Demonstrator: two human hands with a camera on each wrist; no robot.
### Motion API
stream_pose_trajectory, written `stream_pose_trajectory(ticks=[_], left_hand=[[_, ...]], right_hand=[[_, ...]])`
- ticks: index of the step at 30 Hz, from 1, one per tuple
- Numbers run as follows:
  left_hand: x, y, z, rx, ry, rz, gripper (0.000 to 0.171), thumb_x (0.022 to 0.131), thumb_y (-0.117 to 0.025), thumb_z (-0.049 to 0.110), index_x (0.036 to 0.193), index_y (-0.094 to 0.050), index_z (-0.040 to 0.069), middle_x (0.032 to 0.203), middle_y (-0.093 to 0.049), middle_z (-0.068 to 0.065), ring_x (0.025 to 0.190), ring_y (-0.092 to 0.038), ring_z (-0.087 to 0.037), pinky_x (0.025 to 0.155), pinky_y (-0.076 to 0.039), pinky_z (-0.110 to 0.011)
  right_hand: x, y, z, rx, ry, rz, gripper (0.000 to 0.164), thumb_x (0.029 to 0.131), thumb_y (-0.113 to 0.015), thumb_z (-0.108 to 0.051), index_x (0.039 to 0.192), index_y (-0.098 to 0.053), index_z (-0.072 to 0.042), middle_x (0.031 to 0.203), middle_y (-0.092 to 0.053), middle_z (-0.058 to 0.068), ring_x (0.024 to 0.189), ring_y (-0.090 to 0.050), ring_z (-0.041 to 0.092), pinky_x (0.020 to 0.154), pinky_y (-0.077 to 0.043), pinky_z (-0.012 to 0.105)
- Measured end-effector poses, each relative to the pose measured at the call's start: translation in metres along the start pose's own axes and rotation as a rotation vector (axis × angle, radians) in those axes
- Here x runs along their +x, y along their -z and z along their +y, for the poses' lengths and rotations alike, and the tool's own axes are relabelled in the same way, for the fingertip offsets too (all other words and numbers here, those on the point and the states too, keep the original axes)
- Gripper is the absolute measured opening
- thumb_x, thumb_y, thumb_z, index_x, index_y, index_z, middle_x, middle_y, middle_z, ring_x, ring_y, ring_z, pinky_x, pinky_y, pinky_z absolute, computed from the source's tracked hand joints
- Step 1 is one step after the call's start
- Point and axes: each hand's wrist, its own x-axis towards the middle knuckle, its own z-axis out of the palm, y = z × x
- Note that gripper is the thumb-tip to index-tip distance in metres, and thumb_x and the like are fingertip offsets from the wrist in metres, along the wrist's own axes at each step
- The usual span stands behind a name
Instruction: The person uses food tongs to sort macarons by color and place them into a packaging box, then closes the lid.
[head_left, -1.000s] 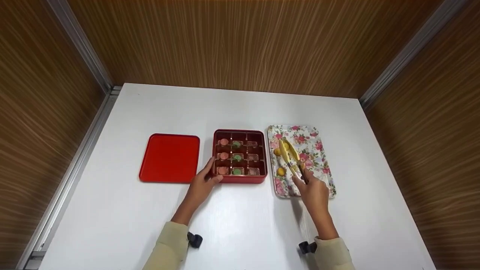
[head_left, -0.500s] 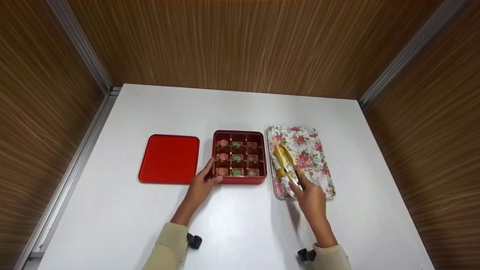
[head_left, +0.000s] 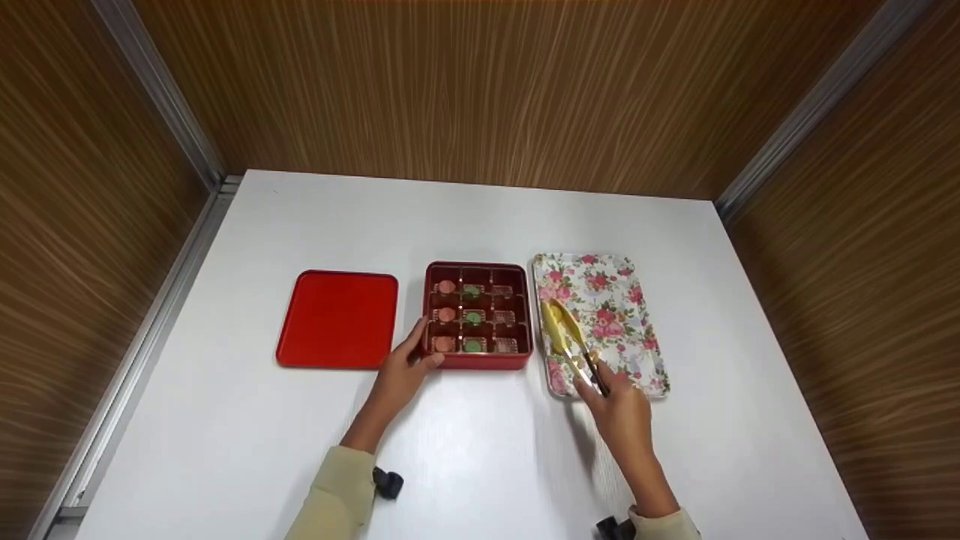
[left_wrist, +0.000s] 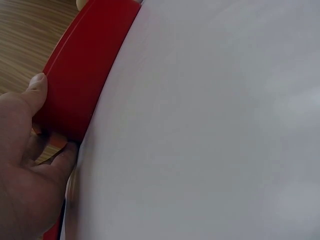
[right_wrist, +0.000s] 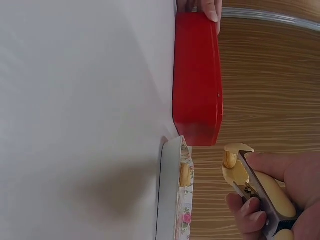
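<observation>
My right hand (head_left: pixel 624 409) grips a pair of tongs (right_wrist: pixel 272 195) with yellow tips, above the left part of the floral tray (head_left: pixel 637 322). Between those tips is a small yellow macaron (right_wrist: pixel 230 159). Another yellow macaron (right_wrist: pixel 185 175) sits in the tray in the right wrist view; from the head the tongs largely cover that spot. My left hand (head_left: pixel 401 375) holds the near left corner of a red box (head_left: pixel 480 361), thumb on its front wall. Pink macarons (head_left: pixel 446 315) fill the box's left column and green macarons (head_left: pixel 473 317) the middle. Clear holders (head_left: pixel 505 317) without macarons line the right column.
A square red lid (head_left: pixel 337 319) lies flat to the left of the box, close to my left hand. The tray stands just right of the box with a narrow gap between. Wood-grain walls (head_left: pixel 480 90) enclose the back and sides of the white table (head_left: pixel 480 465).
My right hand and the tongs have moved down and left across the tray, with a yellow macaron between the tips. My left hand has stayed on the box corner.
</observation>
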Motion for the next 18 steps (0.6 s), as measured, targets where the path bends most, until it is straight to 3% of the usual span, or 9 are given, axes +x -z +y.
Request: stream_pose_trajectory(ticks=[5,18], left_hand=[[-0.001,0.0,0.0,-0.001,-0.003,-0.002,0.076,0.092,-0.071,0.044,0.157,-0.031,0.04,0.163,-0.032,-0.006,0.148,-0.035,-0.029,0.116,-0.037,-0.047],[-0.001,-0.001,0.001,0.001,-0.019,0.01,0.076,0.092,-0.071,0.043,0.157,-0.033,0.039,0.163,-0.033,-0.005,0.147,-0.036,-0.028,0.116,-0.039,-0.046]], right_hand=[[-0.01,0.001,-0.005,0.03,-0.012,-0.032,0.053,0.088,-0.08,-0.023,0.133,-0.064,0.001,0.111,-0.073,0.024,0.099,-0.072,0.035,0.075,-0.058,0.05],[-0.021,-0.008,-0.016,0.018,0.031,-0.059,0.054,0.087,-0.08,-0.024,0.132,-0.064,0.001,0.113,-0.072,0.022,0.104,-0.072,0.034,0.079,-0.059,0.048]])
